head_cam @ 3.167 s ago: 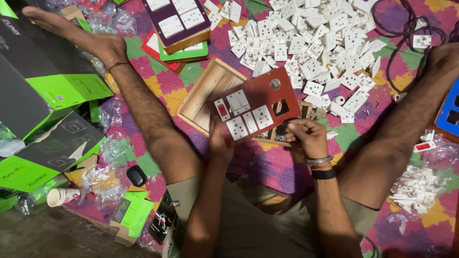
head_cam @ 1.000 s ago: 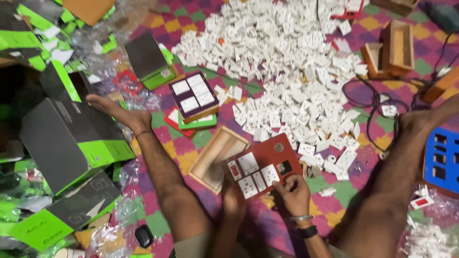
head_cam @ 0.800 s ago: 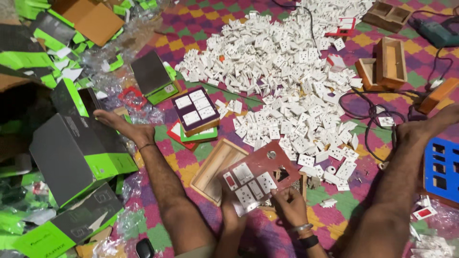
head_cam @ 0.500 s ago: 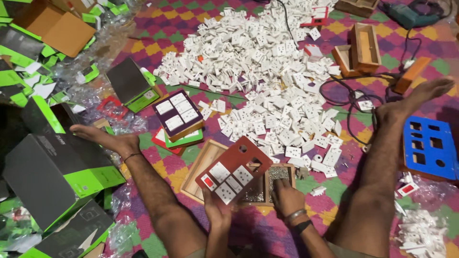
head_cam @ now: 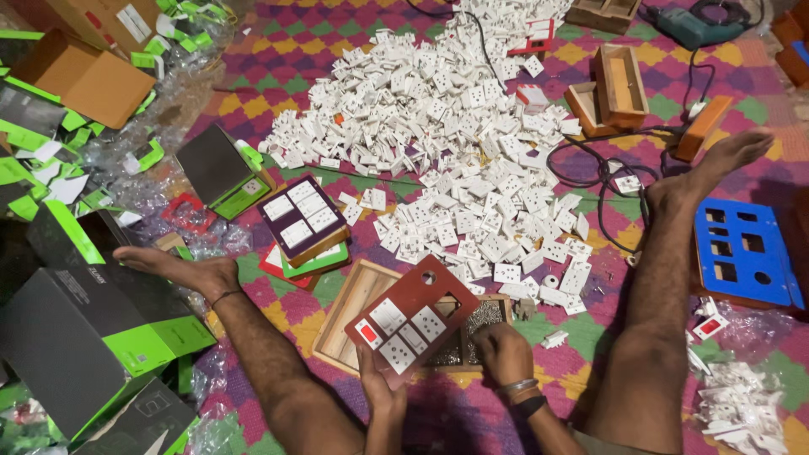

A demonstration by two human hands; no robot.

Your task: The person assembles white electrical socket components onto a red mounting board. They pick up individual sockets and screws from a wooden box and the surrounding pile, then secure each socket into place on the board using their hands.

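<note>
Tilted further than half a second ago, the red switch plate point(head_cam: 413, 324) now stands raised over the open wooden box point(head_cam: 354, 318). Chequered floor mat point(head_cam: 278, 63) carries a heap of white switch modules point(head_cam: 438, 109) toward its far edge. Left hand point(head_cam: 381, 389) pinches the plate's near edge; right hand point(head_cam: 503, 355), fingers curled, rests in the box's screw compartment, contents unseen.

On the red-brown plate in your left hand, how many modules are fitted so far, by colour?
On the red-brown plate, held by the left hand:
White modules: 4
Red modules: 1
Total: 5
</note>
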